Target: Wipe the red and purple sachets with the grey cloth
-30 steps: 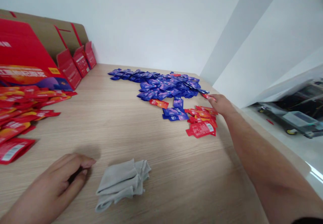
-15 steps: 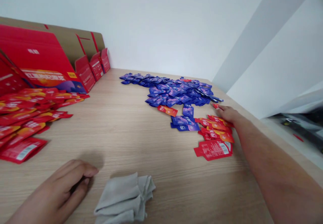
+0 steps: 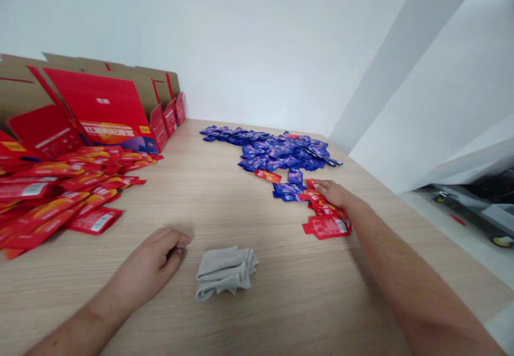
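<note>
My right hand (image 3: 333, 192) reaches over a small cluster of red sachets (image 3: 327, 226) on the table's right side. Its fingers are closed on a red sachet (image 3: 311, 183) at the cluster's far end. Two blue sachets (image 3: 287, 190) lie just left of it, partly overlapped. My left hand (image 3: 158, 257) rests on the table with its fingers curled in and nothing visible in them. To its right sits a folded grey cloth (image 3: 225, 270).
A large pile of blue sachets (image 3: 277, 150) spreads along the back, with an orange-red sachet (image 3: 268, 176) at its front. On the left, red sachets (image 3: 76, 184) lie heaped before open red cartons (image 3: 108, 104). A white wall (image 3: 257, 51) stands behind the table.
My right hand has moved nearer, over the red cluster, bringing the red sachet with it. The view has shifted, so the cartons and left hand appear farther right. The left hand stays curled.
</note>
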### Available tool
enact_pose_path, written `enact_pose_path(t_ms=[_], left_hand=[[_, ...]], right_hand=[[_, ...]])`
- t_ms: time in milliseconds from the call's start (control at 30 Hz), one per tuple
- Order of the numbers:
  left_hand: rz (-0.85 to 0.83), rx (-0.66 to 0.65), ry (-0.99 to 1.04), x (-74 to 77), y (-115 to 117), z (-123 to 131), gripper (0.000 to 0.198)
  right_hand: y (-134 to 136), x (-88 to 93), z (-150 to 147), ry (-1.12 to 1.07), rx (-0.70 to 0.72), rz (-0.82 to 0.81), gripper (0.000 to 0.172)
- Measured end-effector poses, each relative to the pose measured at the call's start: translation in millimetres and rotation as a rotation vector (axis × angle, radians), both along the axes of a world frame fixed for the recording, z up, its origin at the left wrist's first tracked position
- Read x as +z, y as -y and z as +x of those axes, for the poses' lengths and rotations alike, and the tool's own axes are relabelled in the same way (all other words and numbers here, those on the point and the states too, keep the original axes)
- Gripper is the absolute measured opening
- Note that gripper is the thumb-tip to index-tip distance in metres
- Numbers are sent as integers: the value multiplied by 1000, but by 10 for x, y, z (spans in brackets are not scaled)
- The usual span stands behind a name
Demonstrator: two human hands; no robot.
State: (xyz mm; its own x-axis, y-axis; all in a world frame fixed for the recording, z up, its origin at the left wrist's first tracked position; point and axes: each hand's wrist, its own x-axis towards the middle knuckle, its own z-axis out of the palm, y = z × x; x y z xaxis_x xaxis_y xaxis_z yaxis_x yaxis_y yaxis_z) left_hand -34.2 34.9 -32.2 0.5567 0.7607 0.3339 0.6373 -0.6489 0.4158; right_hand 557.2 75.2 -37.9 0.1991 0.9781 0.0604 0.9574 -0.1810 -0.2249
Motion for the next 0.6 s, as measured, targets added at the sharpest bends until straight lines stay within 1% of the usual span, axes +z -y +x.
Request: enact_pose_path(t_ms=[100, 200, 267, 333, 400, 467, 533, 600], left_hand=[[-37, 25, -2, -8, -1, 35, 20], [-150, 47, -15, 23, -82, 108, 23], [-229, 20, -45, 94, -204, 199, 25], [-259, -25, -70, 195, -366, 324, 27], [-240, -64, -72, 293, -529, 459, 29], [-203, -101, -78, 345, -660, 569, 32], [-161, -121, -102, 324, -747, 619, 34], [-109, -123, -140, 236, -794, 593, 33]], right_hand=[[-8, 6, -64, 5, 3, 8, 33], [17, 47, -21, 11, 6, 19, 34], [13, 118, 40, 21, 0, 35, 35], [-50, 222, 103, 37, -17, 58, 39], [-190, 332, 147, 51, -34, 83, 43], [-396, 421, 158, 61, -48, 110, 40], [-638, 475, 135, 69, -60, 138, 37], [-886, 498, 87, 74, -66, 162, 36]])
